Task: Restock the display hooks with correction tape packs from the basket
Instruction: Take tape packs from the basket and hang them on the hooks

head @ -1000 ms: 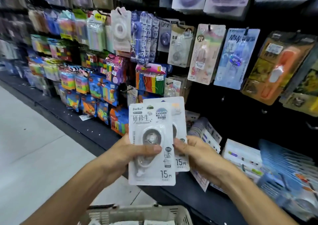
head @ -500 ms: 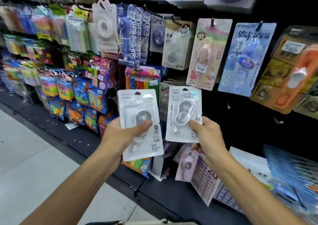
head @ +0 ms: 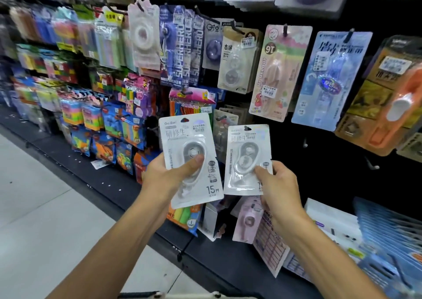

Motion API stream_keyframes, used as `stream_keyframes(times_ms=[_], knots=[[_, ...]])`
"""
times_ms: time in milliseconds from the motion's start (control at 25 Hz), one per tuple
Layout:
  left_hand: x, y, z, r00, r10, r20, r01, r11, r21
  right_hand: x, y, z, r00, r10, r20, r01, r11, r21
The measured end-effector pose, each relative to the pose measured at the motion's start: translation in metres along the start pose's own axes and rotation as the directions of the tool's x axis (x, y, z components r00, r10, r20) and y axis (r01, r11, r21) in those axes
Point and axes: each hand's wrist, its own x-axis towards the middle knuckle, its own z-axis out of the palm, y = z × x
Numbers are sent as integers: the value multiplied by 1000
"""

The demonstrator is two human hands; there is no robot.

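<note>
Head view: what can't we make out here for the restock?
- Basket: cut off by the bottom edge, only its rim shows, contents unseen.
- Target hook: not identifiable; both white packs cover the display behind them.
- Left hand: only the thumb shows, other fingers hidden behind its pack.
- Right hand: covers the lower right corner of its pack.
- Small print on both packs: too small to read.

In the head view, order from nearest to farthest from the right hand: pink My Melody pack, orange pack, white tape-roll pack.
From the right hand:
1. Pink My Melody pack, directly above.
2. Orange pack, upper right.
3. White tape-roll pack, far upper left.
</note>
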Motion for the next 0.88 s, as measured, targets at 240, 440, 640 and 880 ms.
stream_keyframes(times_ms=[240,440,640,880], knots=[[-2,1,27,992,-24,127,15,997,73,-10,8,-3,974,3,229,-21,997,77],[1,0,44,992,-78,100,37,930,366,-4,6,4,945,-67,320,-21,964,263],[10,3,27,998,-62,-19,64,922,381,17,8,0,977,-99,190,89,994,59],[1,-11,18,998,-60,11,50,910,412,25,23,3,993,104,50,-102,994,-30]])
